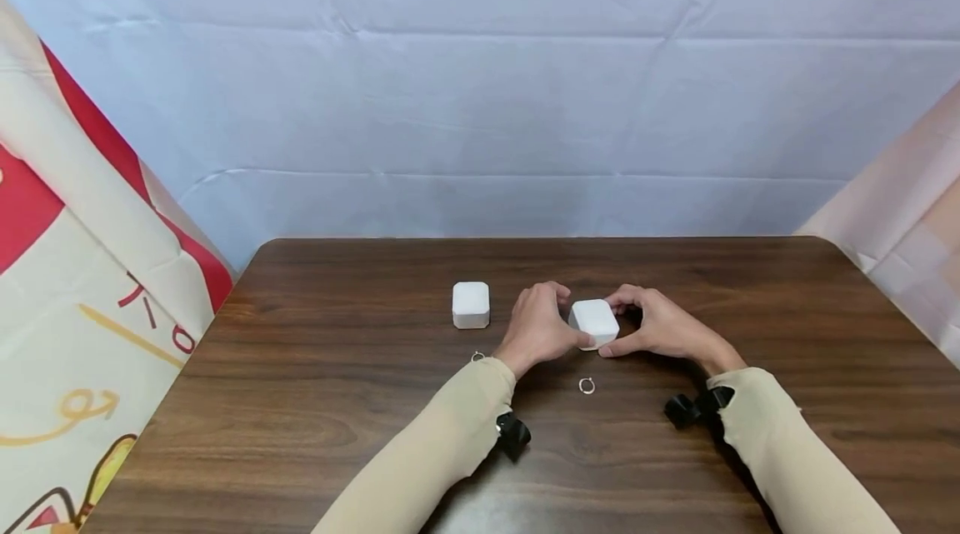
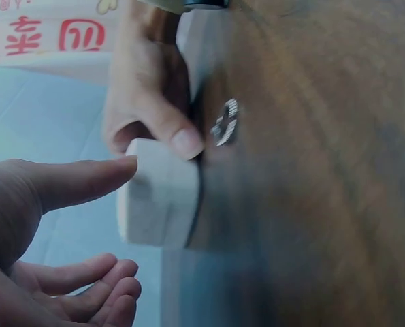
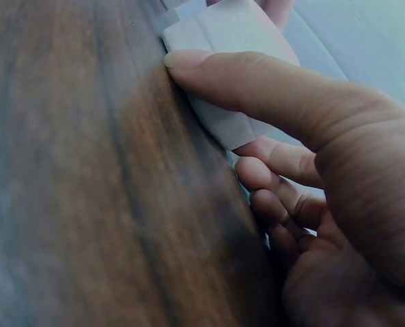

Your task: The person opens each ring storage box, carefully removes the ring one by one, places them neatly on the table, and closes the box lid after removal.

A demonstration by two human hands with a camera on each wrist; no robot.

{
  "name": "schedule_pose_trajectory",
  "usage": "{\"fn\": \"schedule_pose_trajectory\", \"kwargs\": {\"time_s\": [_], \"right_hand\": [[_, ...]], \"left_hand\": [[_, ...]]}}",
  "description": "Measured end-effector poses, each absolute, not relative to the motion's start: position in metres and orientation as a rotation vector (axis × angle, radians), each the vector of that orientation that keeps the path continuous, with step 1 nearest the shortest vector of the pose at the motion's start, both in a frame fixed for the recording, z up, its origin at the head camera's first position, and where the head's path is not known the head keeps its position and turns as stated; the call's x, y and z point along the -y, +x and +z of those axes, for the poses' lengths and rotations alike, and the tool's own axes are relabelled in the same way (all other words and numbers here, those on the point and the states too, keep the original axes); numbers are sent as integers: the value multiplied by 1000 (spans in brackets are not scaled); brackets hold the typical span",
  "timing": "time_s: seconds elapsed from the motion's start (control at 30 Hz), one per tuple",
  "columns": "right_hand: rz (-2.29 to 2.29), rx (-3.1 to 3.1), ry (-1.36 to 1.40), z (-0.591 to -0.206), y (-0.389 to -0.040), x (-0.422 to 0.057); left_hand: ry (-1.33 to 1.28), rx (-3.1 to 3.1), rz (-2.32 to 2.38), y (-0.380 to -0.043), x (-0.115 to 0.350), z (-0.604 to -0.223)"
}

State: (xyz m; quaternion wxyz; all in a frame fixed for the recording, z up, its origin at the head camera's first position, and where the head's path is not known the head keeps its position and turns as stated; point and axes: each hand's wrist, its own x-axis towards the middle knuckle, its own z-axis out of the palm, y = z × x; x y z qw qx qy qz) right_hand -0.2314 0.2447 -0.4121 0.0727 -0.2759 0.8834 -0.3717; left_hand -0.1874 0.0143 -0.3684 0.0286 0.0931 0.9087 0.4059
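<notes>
A small white box (image 1: 594,322) with rounded corners sits on the table between both hands. My right hand (image 1: 660,324) holds it, thumb along the front side and fingers behind. In the left wrist view, the thumb tip of my left hand (image 1: 542,326) is right at the top edge of the box (image 2: 163,197), while its other fingers stand apart from the box. A silver ring (image 1: 588,393) lies just in front of the box; its ridged band (image 2: 232,112) shows in the left wrist view. Another ring (image 1: 477,354) is partly hidden by the left wrist.
A second white box (image 1: 471,305) of the same shape stands to the left of my left hand. All of this is on a dark brown wooden table (image 1: 337,401). Behind its far edge hangs a pale cloth (image 1: 480,117); a printed cloth (image 1: 97,367) hangs at the left.
</notes>
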Motion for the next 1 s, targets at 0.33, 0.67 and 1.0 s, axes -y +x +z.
{"fn": "schedule_pose_trajectory", "kwargs": {"time_s": [0.33, 0.67, 1.0], "right_hand": [[-1115, -2678, -845, -415, -230, -244], [-1102, -2718, -867, -416, -229, -245], [-1102, -2664, -844, -405, -229, -250]], "left_hand": [[238, -2797, 1372, -185, 25, -346], [144, -2865, 1487, -186, 80, -331], [105, -3063, 1312, -189, 141, -331]]}}
